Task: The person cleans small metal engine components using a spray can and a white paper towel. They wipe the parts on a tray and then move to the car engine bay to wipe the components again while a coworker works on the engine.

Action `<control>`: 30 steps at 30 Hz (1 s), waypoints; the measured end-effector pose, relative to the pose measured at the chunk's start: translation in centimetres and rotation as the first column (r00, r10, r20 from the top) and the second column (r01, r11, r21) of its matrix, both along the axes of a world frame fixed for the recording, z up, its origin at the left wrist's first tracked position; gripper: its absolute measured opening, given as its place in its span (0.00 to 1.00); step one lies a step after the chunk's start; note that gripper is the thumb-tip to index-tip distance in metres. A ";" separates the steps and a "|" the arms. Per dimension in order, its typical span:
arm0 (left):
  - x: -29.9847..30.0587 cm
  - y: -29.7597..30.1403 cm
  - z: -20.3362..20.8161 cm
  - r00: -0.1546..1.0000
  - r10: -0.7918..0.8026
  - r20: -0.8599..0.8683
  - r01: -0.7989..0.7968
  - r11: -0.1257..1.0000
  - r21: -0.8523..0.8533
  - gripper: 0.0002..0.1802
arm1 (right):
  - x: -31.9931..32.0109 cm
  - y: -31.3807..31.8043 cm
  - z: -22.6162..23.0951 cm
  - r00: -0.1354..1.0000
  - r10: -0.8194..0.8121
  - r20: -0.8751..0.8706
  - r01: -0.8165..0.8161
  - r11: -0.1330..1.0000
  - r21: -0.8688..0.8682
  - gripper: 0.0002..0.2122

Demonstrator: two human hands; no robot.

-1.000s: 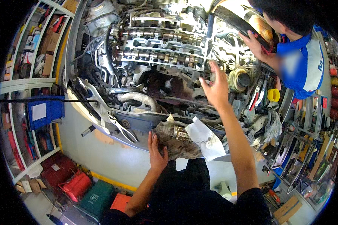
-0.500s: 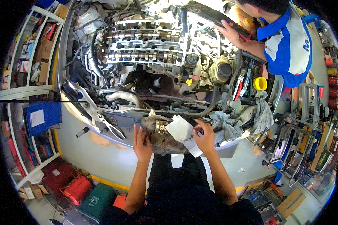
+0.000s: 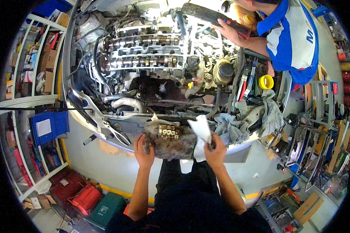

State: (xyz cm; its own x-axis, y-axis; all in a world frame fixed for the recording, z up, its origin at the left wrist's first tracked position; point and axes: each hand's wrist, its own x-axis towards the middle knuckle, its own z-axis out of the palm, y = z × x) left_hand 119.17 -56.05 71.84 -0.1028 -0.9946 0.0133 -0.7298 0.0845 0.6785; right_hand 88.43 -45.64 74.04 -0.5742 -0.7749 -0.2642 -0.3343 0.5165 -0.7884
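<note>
A stained grey-brown cloth [image 3: 175, 149] lies over the front edge of an open engine bay, close in front of me. On it sits a cluster of small brassy metal parts [image 3: 169, 132]. My left hand [image 3: 144, 154] is closed with curled fingers on the cloth's left edge. At the cloth's right side, my right hand [image 3: 215, 151] grips a crumpled white paper sheet [image 3: 200, 130], which stands up from the fingers and hangs below them. The fingertips of my right hand are partly hidden by the paper.
Beyond lies the engine with two bare camshafts [image 3: 144, 61]. Grey rags [image 3: 231, 128], red-handled pliers [image 3: 243, 87] and a yellow ring-shaped cap [image 3: 266, 82] rest at the right. A co-worker's hand [image 3: 231, 33] reaches in at far right. Shelving [image 3: 31, 58] stands left.
My right hand has closed around the white paper and drawn it right, uncovering more of the metal parts. My left hand has curled onto the cloth's edge. The view has shifted slightly.
</note>
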 end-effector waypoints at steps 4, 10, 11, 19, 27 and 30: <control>-0.2 -0.7 -0.2 0.998 -0.051 0.041 0.052 0.998 -0.033 0.28 | -2.7 -1.5 2.7 0.948 0.034 -0.317 -0.040 0.999 -0.013 0.28; -1.8 -2.0 -0.7 0.998 0.005 -0.055 -0.007 0.999 -0.042 0.29 | -0.9 -1.6 2.2 0.908 0.069 -0.414 -0.156 0.972 -0.179 0.32; -1.9 -2.0 -0.8 0.998 0.012 -0.067 -0.014 0.999 -0.028 0.28 | 0.0 -1.9 1.9 0.942 0.214 -0.259 -0.255 0.957 -0.137 0.33; -1.5 -2.3 -0.1 0.995 0.026 -0.095 -0.025 1.000 0.011 0.27 | 4.9 -7.7 -0.9 0.784 0.599 -0.162 -0.617 0.781 -0.097 0.37; -3.7 -4.1 2.3 0.982 -0.120 -0.143 0.117 0.993 -0.035 0.25 | 4.3 -7.5 -0.5 0.819 0.557 -0.139 -0.574 0.806 -0.146 0.32; -4.5 -4.6 2.7 0.975 -0.171 -0.140 0.174 0.985 0.007 0.24 | 3.6 -7.8 2.3 0.836 0.536 -0.115 -0.548 0.822 -0.156 0.32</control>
